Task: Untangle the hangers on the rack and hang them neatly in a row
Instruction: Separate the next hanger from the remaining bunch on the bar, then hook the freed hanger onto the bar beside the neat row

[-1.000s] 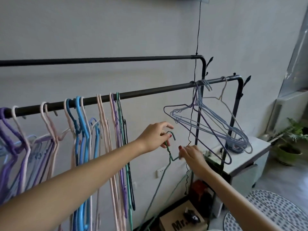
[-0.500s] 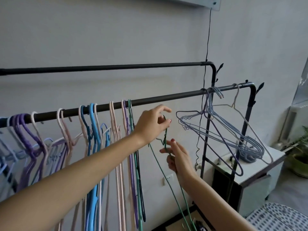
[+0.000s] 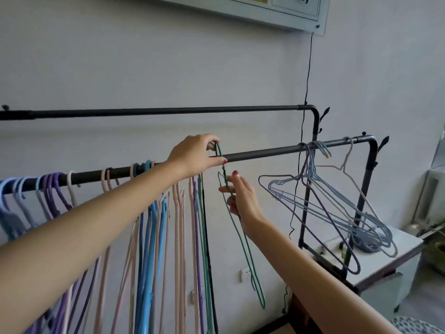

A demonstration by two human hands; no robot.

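Note:
A black rack has a front rail (image 3: 265,153) and a higher back rail (image 3: 168,111). A green wire hanger (image 3: 243,239) hangs edge-on at the front rail, its hook at the bar. My left hand (image 3: 195,156) pinches that hook at the top of the rail. My right hand (image 3: 240,201) holds the hanger's neck just below. Left of it, a row of pink, blue, purple and green hangers (image 3: 154,225) hangs from the rail. A tangled bunch of blue-grey and purple hangers (image 3: 325,206) hangs near the rail's right end.
A white cabinet (image 3: 385,263) stands under the rack's right end, with a blue object on top. A black cable (image 3: 305,92) runs down the wall from a board above. A wall socket (image 3: 245,273) sits low. A patterned rug (image 3: 421,326) lies at the bottom right.
Both hands have lifted the green hanger from below the rail up to it; its hook is now at the bar. The view has tilted upward.

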